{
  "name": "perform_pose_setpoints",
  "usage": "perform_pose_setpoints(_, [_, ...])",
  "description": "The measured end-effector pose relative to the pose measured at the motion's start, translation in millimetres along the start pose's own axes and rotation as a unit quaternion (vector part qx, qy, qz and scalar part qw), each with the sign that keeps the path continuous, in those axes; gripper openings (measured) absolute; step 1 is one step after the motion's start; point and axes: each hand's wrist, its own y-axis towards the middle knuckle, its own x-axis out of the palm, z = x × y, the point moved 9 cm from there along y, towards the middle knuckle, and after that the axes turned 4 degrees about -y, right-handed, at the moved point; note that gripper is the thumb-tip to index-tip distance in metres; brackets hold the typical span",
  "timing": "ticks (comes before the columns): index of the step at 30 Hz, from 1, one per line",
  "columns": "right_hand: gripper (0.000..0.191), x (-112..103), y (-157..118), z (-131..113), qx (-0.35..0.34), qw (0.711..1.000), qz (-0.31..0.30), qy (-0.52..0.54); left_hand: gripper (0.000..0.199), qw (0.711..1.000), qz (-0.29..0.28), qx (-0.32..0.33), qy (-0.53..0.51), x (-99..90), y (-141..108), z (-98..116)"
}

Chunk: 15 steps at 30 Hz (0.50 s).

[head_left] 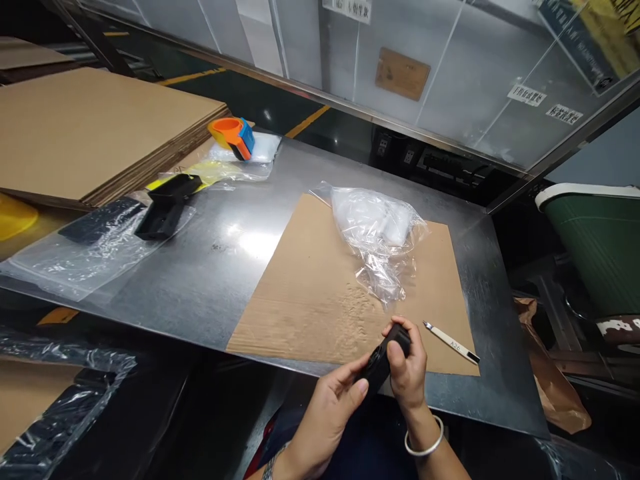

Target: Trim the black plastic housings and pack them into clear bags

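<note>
Both hands grip one black oblong part (379, 365) just over the front edge of the cardboard sheet. My left hand (327, 407) pinches its lower end between thumb and fingers. My right hand (409, 363), with a pale bangle on the wrist, wraps round the upper end, thumb on top. What exactly the part is, I cannot make out. Right of the hands lies a white pen-like tool (451, 343) marked A26, on the cardboard sheet (295, 300). Beyond them rests a clear plastic bag (373, 220) with small whitish pieces in it.
Left on the metal table (215, 273) are a black tray-like part (163, 210) and clear plastic bags (85, 267). An orange and blue tape dispenser (235, 137) stands near a cardboard stack (110, 133). A green bin (595, 247) is at the right. A panel (300, 47) hangs behind.
</note>
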Motion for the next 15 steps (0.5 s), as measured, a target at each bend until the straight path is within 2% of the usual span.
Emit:
perform_pose_setpoints(2, [0.041, 3.2, 14.6, 6.1, 0.014, 0.997, -0.027, -0.074, 0.042, 0.999, -0.027, -0.020, -0.004, 2.2, 3.0, -6.4])
perform_pose_setpoints(3, [0.039, 5.9, 23.3, 9.5, 0.019, 0.993, -0.040, -0.106, 0.044, 0.999, -0.022, -0.025, -0.001, -1.2, 4.9, -9.2])
perform_pose_setpoints(7, [0.028, 25.3, 53.8, 17.2, 0.016, 0.963, -0.079, -0.256, 0.046, 0.997, 0.066, 0.009, 0.048, -30.9, 13.7, -9.6])
perform_pose_setpoints(11, [0.029, 45.4, 71.6, 9.1, -0.005, 0.919, -0.099, -0.380, 0.049, 0.991, 0.109, 0.047, 0.066, -54.8, 23.6, -6.7])
perform_pose_setpoints(13, [0.028, 46.7, 87.9, -0.2, -0.024, 0.901, -0.106, -0.419, 0.051, 0.981, 0.153, 0.086, 0.078, -71.0, 27.4, -2.0])
perform_pose_setpoints(15, [0.027, 42.3, 116.4, -10.8, -0.047, 0.888, -0.108, -0.444, 0.053, 0.969, 0.195, 0.122, 0.091, -85.6, 31.0, 1.7])
